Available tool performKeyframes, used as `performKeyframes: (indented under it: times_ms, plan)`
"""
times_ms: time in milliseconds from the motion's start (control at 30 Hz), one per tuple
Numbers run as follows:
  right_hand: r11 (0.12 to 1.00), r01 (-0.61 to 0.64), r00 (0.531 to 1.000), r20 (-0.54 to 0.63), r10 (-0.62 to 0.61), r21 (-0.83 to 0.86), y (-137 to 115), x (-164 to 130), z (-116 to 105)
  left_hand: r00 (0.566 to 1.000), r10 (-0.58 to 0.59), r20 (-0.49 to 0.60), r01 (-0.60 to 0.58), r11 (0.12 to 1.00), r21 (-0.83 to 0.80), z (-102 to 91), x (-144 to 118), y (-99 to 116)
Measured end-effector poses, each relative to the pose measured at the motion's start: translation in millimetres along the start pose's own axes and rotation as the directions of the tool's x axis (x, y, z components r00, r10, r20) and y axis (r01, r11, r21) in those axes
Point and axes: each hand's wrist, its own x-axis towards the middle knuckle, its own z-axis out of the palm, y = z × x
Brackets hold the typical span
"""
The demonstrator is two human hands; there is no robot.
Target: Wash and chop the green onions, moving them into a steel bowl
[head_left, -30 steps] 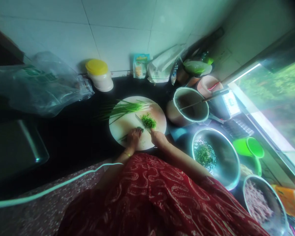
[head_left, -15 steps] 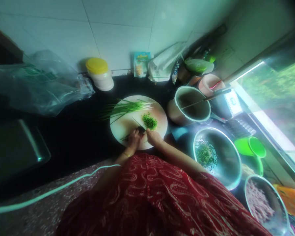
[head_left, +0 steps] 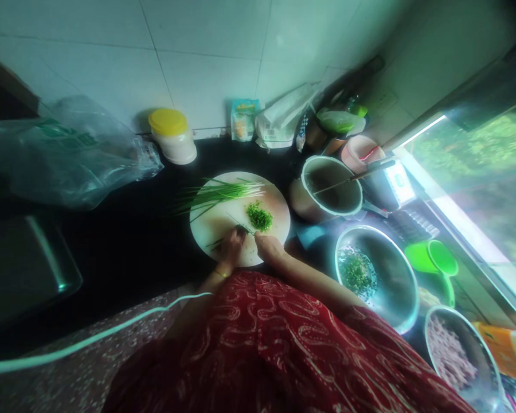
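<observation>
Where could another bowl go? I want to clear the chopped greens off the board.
Bare dark counter lies left of the round pale cutting board, below the clear plastic bag, beside the metal tray. Right of the board is crowded: cream pot, steel bowl with greens, green cup, bowl of minced meat.

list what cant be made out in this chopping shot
Head view only:
- Knife: too small and blurred to tell its edge; the right hand hides its handle.
- Chive ends under the left hand: covered by its fingers.
- Packet by the wall: print too small to read.
- Bowl of mince: cut off by the bottom edge.
</observation>
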Motion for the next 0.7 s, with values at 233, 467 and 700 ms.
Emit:
performKeyframes:
  times_ms: [233,467,700]
  plan:
    - [0.998,0.052,0.999,-0.015,-0.053,-0.017,-2,19,-2,1.000,0.017,-0.002,-0.016,0.999,0.044,6.6,0,-3]
    - [0.998,0.065,0.998,-0.010,-0.065,-0.021,7,7,-4,1.000,-0.003,-0.014,0.004,0.997,0.080,6.2,0,-2]
    - [0.999,0.048,0.999,-0.015,-0.048,0.000,3,15,-3,1.000,0.015,0.000,-0.015,0.995,0.096,8.0,1,-5]
